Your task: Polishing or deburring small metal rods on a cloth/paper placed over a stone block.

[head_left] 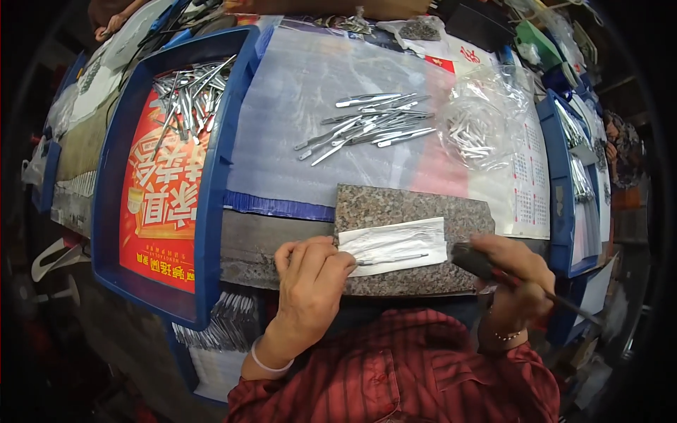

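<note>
The person's left hand (310,271) rests at the near edge of a speckled grey-brown granite slab (412,208) on the surface, its fingers (337,264) closed on one end of a slim silver metal tool handle (393,259), which lies flat and points to the right across a white sheet of paper or foam (395,243) spread on the slab. The right hand (511,271) sits just beside the slab's right end, its fingers wrapped round a dark-handled hammer-like tool (486,268) whose dark head hangs over the right edge of the white sheet and whose long handle runs down and to the right past the wrist; the head is near the slim handle but whether it touches the sheet cannot be told. Farther back, on a pale translucent plastic sheet (296,92), lies a loose fan of similar silver metal handles (370,123), and to their right a clear plastic bag of small metal pieces (479,123). On the left stands a blue plastic tray (215,176) lined with a red printed poster, holding a heap of silver handles (190,95) at its far end. A printed calendar sheet (529,190) lies at the right, beside more blue trays (564,169).
</note>
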Tool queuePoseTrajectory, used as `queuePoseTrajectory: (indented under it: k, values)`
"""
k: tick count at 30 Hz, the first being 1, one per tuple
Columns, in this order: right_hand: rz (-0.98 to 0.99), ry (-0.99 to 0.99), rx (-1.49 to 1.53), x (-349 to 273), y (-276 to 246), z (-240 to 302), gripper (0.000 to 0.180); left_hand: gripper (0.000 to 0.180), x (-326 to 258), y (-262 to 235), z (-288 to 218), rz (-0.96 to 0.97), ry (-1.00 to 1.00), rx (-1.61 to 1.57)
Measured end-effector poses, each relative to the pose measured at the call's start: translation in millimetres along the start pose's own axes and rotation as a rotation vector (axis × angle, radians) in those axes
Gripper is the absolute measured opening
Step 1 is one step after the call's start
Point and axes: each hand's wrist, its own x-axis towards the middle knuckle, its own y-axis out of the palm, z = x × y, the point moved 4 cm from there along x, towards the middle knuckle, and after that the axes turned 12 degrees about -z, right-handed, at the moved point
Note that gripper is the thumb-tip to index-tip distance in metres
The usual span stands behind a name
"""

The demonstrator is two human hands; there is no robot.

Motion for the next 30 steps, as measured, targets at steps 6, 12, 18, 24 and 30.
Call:
queuePoseTrajectory:
  k: [6,12,18,24,30]
  values:
    - [0.324,-0.112,-0.22,7.3,28.3,-25.3,0.02,0.017,4.5,4.1,-1.0,-0.017,0.005,0.02]
    - [0.128,0.07,-0.048,-7.5,-6.2,-20.6,0.039,0.015,0.5,0.9,-7.2,-0.002,0.024,0.069]
    - [0.139,0.442,0.306,-34.1,-6.8,-30.0,0.025,0.015,-10.2,-9.7,-12.3,-0.072,0.015,0.088]
    - [0.264,0.691,0.438,-55.2,21.8,-39.8,0.021,0.019,-29.6,-34.8,-34.5,-0.086,-0.041,-0.054]
    - [0.396,0.774,0.365,-60.2,42.1,-32.1,0.011,0.019,-52.8,-48.2,-37.0,-0.124,-0.118,-0.058]
